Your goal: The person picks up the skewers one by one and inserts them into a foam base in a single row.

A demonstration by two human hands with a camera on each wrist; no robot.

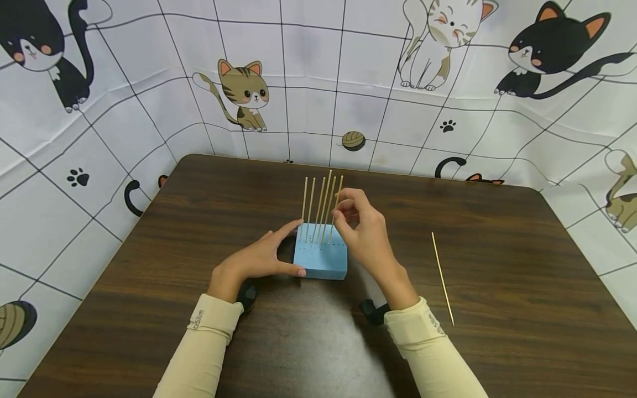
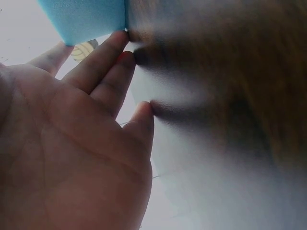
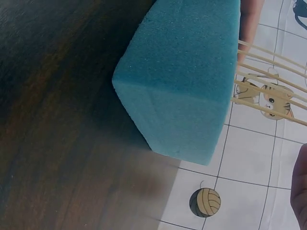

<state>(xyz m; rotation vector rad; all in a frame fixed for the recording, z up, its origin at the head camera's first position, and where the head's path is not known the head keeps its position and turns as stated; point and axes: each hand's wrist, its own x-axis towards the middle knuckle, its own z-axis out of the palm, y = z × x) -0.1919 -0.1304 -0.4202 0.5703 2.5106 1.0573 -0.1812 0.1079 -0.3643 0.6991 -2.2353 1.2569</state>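
Observation:
A light blue foam block (image 1: 320,268) with small holes in its top sits on the table. Several thin wooden skewers (image 1: 311,202) stand in a row in it, some leaning slightly. My left hand (image 1: 261,255) holds the block's left side, thumb at the front corner and index finger at the back corner. With thumb and fingertips, my right hand (image 1: 365,232) pinches the rightmost skewer (image 1: 340,184), whose lower end meets the block's top. In the right wrist view the foam block (image 3: 177,96) hides the left hand except for part of a finger.
One loose skewer (image 1: 442,276) lies on the dark wooden table (image 1: 522,265), to the right of the right hand. Behind the table's far edge hangs a white cloth (image 1: 308,61) printed with cats and grid lines.

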